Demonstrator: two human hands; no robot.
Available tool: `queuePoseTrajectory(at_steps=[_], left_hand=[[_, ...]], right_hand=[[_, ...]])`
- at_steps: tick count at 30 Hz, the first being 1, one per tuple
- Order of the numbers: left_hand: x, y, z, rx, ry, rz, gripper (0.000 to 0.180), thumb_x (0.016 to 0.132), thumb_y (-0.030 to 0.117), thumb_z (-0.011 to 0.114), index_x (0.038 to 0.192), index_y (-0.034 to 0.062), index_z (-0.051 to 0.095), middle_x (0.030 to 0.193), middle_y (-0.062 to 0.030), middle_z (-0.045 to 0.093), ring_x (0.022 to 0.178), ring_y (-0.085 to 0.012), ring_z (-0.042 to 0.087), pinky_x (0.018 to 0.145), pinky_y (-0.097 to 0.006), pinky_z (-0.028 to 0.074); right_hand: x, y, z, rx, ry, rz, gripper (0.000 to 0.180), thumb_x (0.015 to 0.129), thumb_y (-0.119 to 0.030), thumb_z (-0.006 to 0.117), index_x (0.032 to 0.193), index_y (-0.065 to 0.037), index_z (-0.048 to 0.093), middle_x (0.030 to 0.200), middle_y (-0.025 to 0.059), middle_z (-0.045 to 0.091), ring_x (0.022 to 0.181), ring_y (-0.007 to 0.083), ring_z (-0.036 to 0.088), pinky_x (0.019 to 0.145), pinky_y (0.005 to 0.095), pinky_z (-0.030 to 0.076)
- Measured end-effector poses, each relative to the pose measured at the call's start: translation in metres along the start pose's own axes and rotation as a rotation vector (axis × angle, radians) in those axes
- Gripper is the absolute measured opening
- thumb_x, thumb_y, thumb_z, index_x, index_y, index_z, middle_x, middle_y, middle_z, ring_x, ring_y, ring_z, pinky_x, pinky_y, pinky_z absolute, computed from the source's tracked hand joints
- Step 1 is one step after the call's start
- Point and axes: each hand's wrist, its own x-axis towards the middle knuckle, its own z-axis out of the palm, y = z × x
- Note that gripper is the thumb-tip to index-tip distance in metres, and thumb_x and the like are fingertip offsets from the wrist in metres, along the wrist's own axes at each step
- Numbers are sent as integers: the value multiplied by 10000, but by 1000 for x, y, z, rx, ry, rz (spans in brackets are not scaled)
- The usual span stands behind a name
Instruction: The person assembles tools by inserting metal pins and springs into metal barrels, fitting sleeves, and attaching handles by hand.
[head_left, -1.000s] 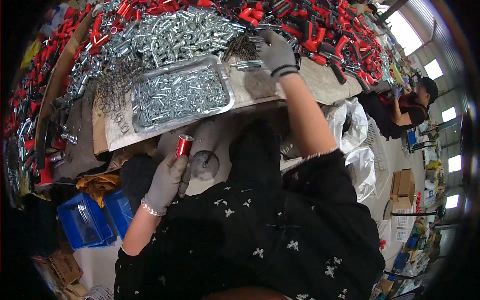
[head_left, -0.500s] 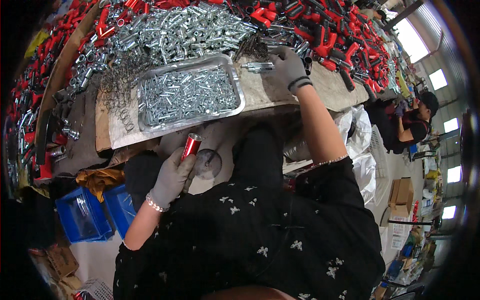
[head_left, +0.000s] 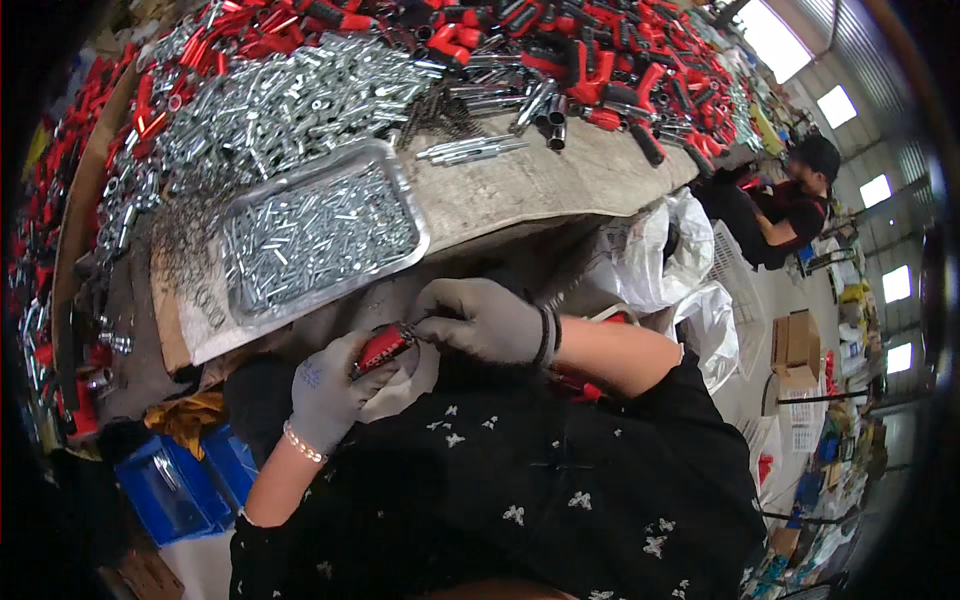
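My gloved left hand [head_left: 335,385] is wrapped round a short red tube [head_left: 383,347], held tilted in front of my body below the table edge. My gloved right hand [head_left: 480,320] has its thumb and fingers pinched together at the tube's right end. Something small and dark shows at those fingertips, too blurred to name. On the table beyond lie several slim silver rods [head_left: 470,150], side by side. Left of them a metal tray [head_left: 422,240] holds many small silver pins. Dark coil springs [head_left: 440,115] lie behind the rods.
A heap of silver metal sleeves [head_left: 290,110] and red-and-black handles [head_left: 600,70] covers the far table. Loose wire springs [head_left: 185,235] lie left of the tray. Blue bins [head_left: 170,490] stand low at left, white sacks [head_left: 650,250] at right. Another person [head_left: 790,200] works farther right.
My right hand has come back from the rods and springs on the table to the red tube. My left hand has tipped the tube rightward. The view has shifted.
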Motion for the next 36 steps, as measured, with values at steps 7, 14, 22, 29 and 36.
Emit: queuePoseTrajectory(at_steps=[7, 14, 22, 29, 36], left_hand=[[7, -12, 14, -382, 37, -123, 427, 883, 361, 727, 1104, 11, 623, 861, -131, 654, 748, -188, 614, 716, -328, 502], [-27, -30, 3, -438, 132, -248, 424, 891, 351, 718, 1114, 7, 607, 847, -102, 647, 748, -149, 587, 710, -317, 494], [-30, -22, -2, -371, 82, -240, 403, 913, 333, 689, 1136, 9, 602, 836, -132, 638, 738, -188, 606, 706, -330, 494], [-44, -24, -8, -312, 29, -267, 412, 883, 308, 712, 1145, 13, 595, 885, -111, 640, 810, -201, 613, 737, -332, 486], [-56, -21, -9, -41, 39, -146, 436, 826, 355, 753, 1102, 43, 625, 871, -154, 640, 793, -311, 648, 705, -360, 501]], right_hand=[[85, 126, -227, -1029, 1336, 469, 395, 821, -223, 648, 1181, -65, 610, 1097, 178, 630, 1061, 335, 613, 915, 430, 499], [9, 228, -323, -1087, 891, 1144, 495, 920, -281, 536, 1364, -65, 500, 1360, 200, 557, 1271, 336, 544, 1029, 435, 453], [-28, 190, -296, -1135, 630, 1002, 516, 857, -320, 623, 1269, -19, 547, 1142, 273, 649, 1111, 378, 635, 915, 470, 496], [-81, 170, -184, -452, 892, 368, 506, 823, -253, 690, 1223, 13, 530, 1062, 203, 667, 1008, 303, 649, 860, 368, 497], [-62, 11, -13, 143, 198, 72, 409, 920, -214, 631, 1258, 8, 565, 1108, 98, 646, 997, 164, 593, 885, 322, 470]])
